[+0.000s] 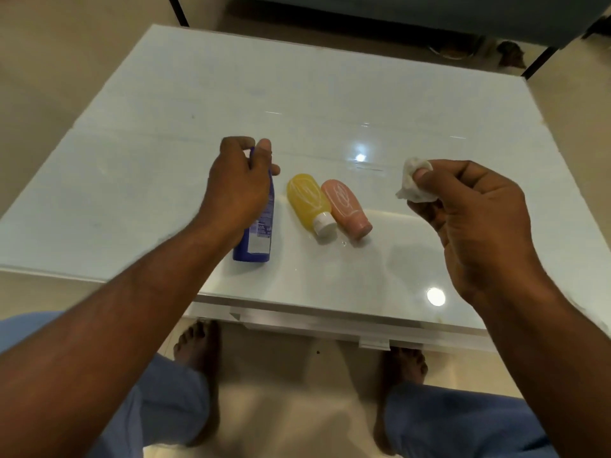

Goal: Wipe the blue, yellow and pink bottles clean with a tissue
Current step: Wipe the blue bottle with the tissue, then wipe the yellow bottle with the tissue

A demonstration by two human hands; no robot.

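Observation:
A blue bottle [256, 236] lies lengthwise on the white glossy table [165, 127], its base toward me. My left hand [239, 183] curls over its upper part, thumb and fingers on either side. To its right lie a yellow bottle [305, 200] with a white cap and a pink bottle [345, 208], side by side and touching, both with white scribbles on them. My right hand [469, 219] is raised to the right of the pink bottle and pinches a crumpled white tissue [413, 180] between thumb and fingers.
The table's near edge [297, 315] runs just above my knees and bare feet. A dark sofa base and black metal legs [539, 61] stand beyond the far edge. Beige floor surrounds the table.

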